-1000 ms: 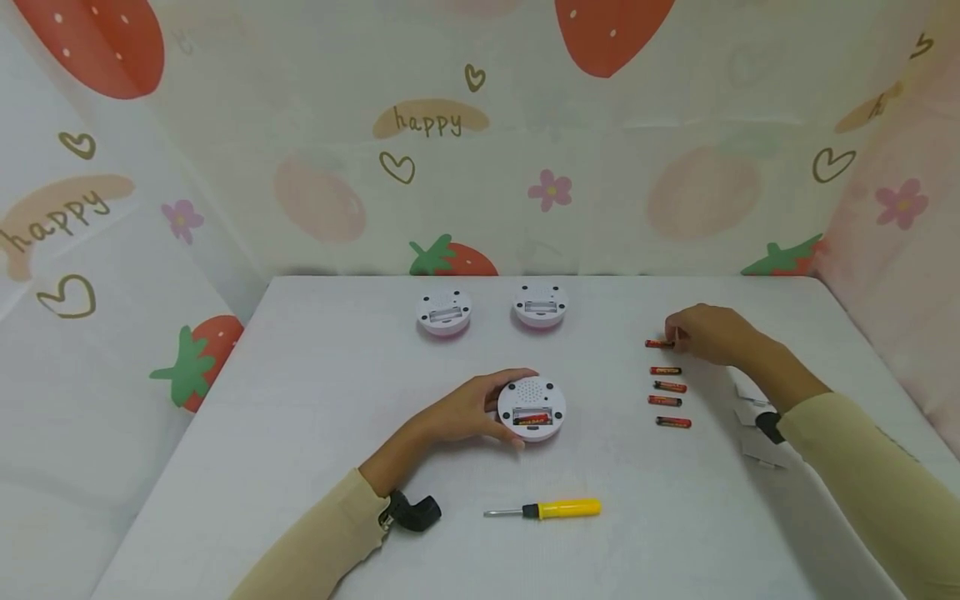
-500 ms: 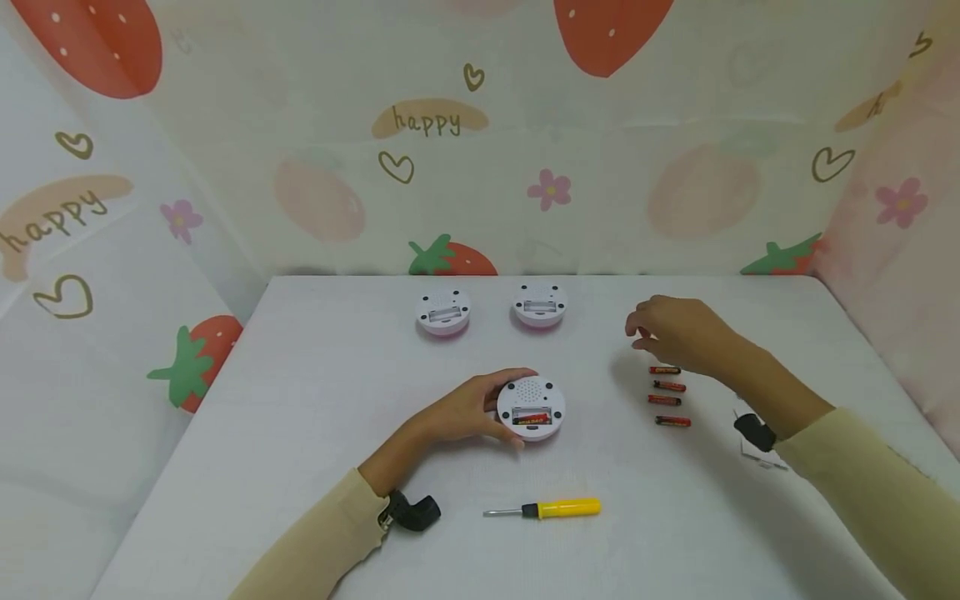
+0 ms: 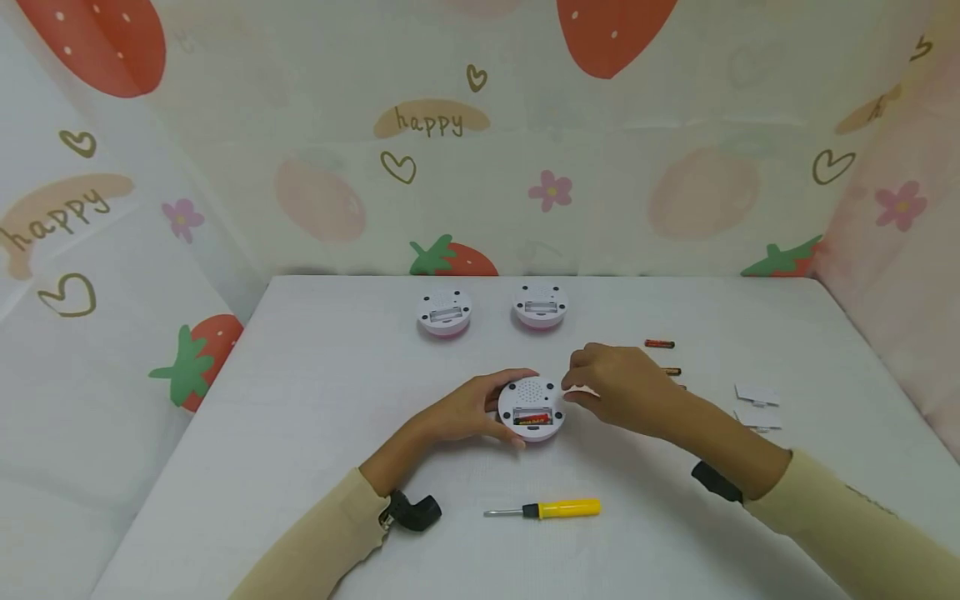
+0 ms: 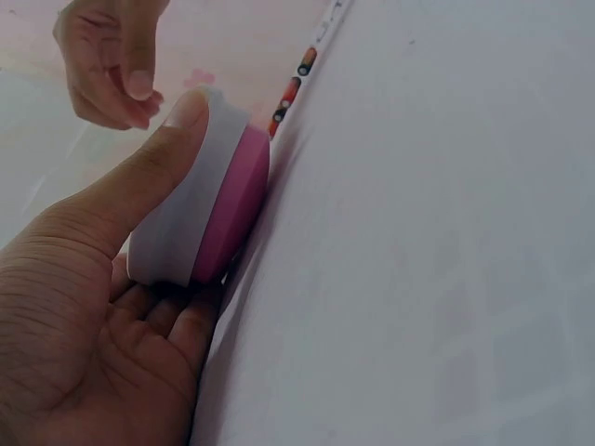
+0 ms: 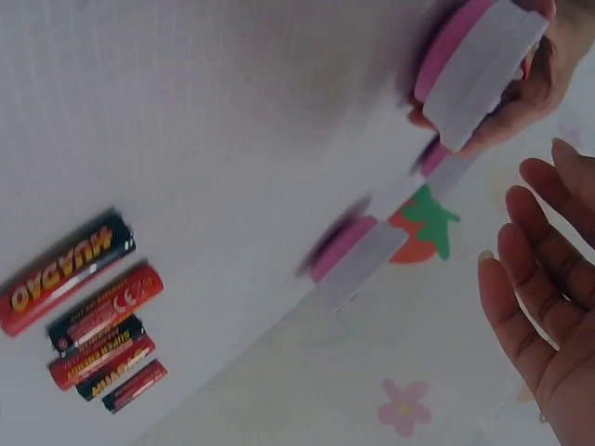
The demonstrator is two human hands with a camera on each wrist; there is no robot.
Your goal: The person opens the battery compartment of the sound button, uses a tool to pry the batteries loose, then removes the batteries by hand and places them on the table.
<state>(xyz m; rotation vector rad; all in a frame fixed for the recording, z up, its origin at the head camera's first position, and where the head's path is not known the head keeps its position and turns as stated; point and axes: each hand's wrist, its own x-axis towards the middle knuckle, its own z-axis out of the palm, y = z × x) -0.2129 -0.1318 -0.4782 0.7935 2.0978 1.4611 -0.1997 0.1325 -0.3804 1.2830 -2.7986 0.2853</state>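
Note:
My left hand grips a round white-and-pink device with speaker holes, fingers behind it and thumb at its near side. Its battery compartment faces up, with one red battery inside. Just right of it hovers my right hand, fingers loosely bent. In the right wrist view that hand's fingers are spread apart, with no object seen between them. Several batteries lie in a column on the table; in the head view the right hand and forearm hide some of them.
Two similar devices stand at the back with compartments up. A yellow-handled screwdriver lies in front. White battery covers lie on the right, partly behind the forearm. A patterned cloth hangs behind the table.
My right hand has moved left and nearer from the farthest battery to beside the device. That battery is visible on the table again. The left hand stays on the device.

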